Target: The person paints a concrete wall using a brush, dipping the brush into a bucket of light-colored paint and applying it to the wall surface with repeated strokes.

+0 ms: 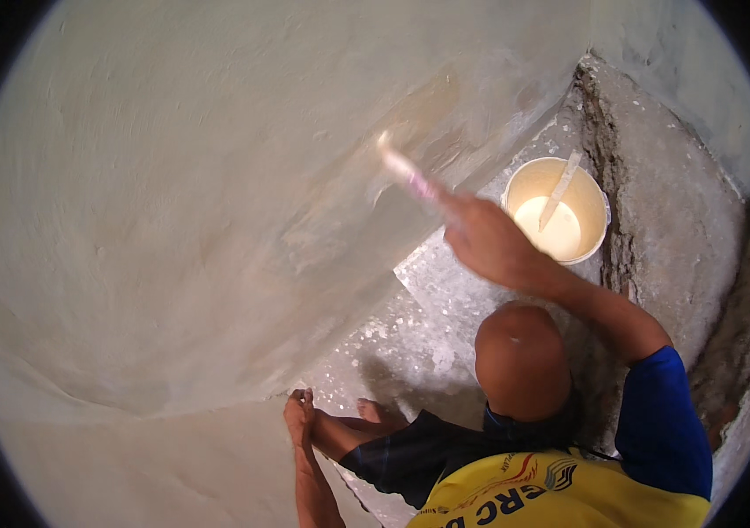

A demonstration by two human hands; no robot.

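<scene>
My right hand (489,242) grips a paintbrush (417,182), blurred by motion, with a pale tip and a pinkish middle. Its tip is at the grey plastered wall (172,202), where damp-looking brownish patches show; whether it touches cannot be told. Just right of that hand a cream bucket (605,216) stands on the floor, with pale, creamy liquid inside. A flat whitish stick (560,192) leans in it against the rim. At lower left my left hand (299,415) is closed beside my bent left leg, close to the wall. What its fingers hold, if anything, is hidden.
Pale spatters cover the grey floor (428,326). Along the right runs a rough, broken groove (608,167) beside a concrete slab (674,167). A second wall (701,79) rises at the upper right. My right knee (520,352) is between the bucket and my body.
</scene>
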